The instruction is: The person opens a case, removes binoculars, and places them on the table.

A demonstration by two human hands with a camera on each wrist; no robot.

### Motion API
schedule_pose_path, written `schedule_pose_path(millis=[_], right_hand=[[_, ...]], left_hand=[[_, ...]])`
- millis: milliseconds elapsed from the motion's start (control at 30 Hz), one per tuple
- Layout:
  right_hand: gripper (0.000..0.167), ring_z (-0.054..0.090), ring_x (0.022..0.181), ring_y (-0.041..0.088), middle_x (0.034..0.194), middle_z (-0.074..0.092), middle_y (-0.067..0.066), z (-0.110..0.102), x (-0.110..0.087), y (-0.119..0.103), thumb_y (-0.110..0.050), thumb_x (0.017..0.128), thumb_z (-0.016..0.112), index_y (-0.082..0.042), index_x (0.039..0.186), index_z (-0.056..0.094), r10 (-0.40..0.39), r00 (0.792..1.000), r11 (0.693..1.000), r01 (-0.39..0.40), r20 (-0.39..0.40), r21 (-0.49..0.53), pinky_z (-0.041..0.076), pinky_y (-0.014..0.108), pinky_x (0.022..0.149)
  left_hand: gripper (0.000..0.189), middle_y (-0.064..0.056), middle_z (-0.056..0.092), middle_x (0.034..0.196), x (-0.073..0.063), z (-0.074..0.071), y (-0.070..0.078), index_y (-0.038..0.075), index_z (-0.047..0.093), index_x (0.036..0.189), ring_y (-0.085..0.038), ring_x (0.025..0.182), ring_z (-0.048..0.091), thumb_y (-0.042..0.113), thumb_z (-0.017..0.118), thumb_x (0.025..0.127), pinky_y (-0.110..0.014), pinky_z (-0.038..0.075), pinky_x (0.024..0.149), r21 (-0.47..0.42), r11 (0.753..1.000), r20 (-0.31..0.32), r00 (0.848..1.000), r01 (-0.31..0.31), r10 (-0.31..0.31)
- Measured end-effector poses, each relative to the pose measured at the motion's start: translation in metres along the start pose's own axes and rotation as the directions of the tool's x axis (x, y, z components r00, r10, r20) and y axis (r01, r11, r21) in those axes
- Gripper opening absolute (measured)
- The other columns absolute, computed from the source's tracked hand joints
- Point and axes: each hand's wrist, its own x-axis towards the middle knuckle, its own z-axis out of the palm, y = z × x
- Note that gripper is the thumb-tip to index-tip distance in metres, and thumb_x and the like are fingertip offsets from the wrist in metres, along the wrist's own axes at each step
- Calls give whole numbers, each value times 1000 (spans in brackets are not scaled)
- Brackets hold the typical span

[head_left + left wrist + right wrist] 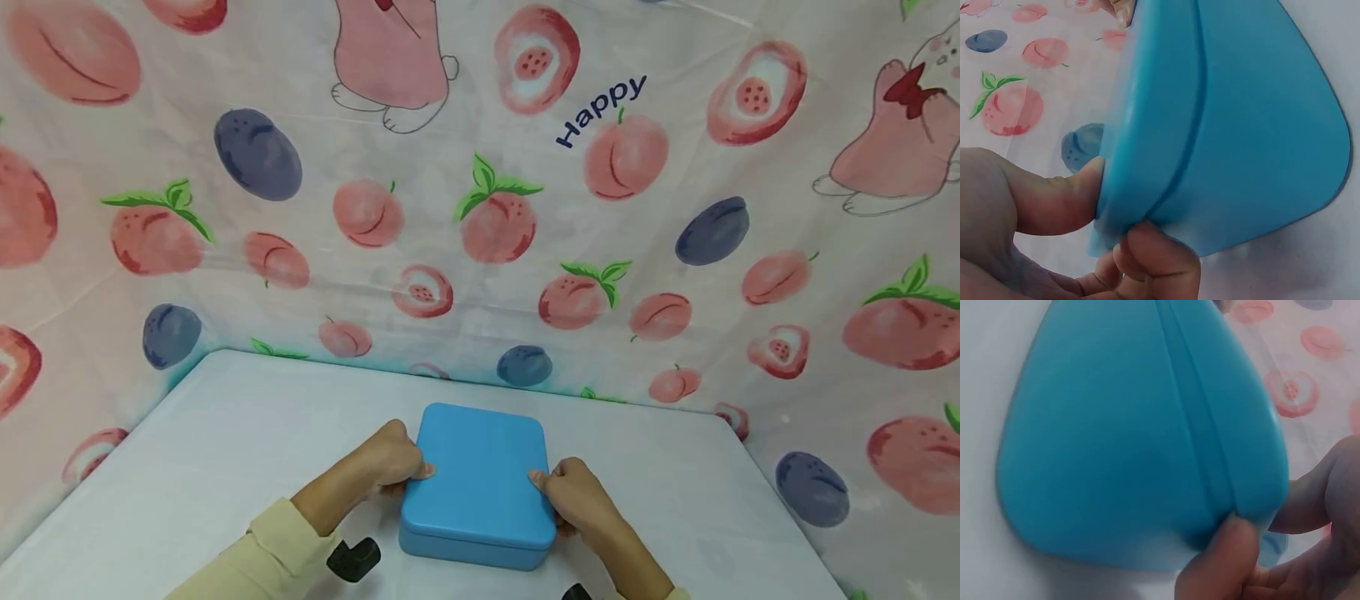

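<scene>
A blue rectangular box (472,547) with rounded corners stands on the white table, its blue lid (480,475) on top. On the lid's left edge, my left hand (390,458) has its thumb on the upper face and its curled fingers beneath the rim. The left wrist view shows a fingertip (1160,250) at the seam between lid and box. My right hand (581,500) pinches the opposite edge the same way, its fingertip (1225,550) at the seam in the right wrist view. A narrow gap line runs along the seam there. The inside of the box is hidden.
The white table (247,433) spreads around the box. Behind and beside it hangs a pale curtain (420,167) printed with peaches, plums and bears. A black wrist mount (354,559) sits under the left sleeve (270,554), and another (577,592) is below the right wrist.
</scene>
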Motion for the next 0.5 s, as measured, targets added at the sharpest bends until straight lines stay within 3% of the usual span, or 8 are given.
schedule_pose_path(millis=[333, 500], right_hand=[[34, 49, 53, 17, 66, 48, 5, -3, 0, 0, -32, 106, 58, -4, 88, 53, 23, 999, 999, -23, 22, 25, 46, 25, 43], [38, 43, 46, 16, 60, 41, 2, -10, -1, -2, -26, 95, 77, -7, 83, 46, 6, 999, 996, -9, 37, 84, 40, 26, 41]], left_hand=[[40, -20, 55, 92, -1, 0, 4, -15, 48, 124, -20, 56, 46, 7, 68, 97, -27, 41, 47, -12, 999, 19, 999, 36, -36], [39, -20, 56, 94, -3, 1, 7, -16, 49, 123, -21, 63, 50, 5, 68, 97, -27, 43, 50, -46, 998, 21, 999, 37, -36]])
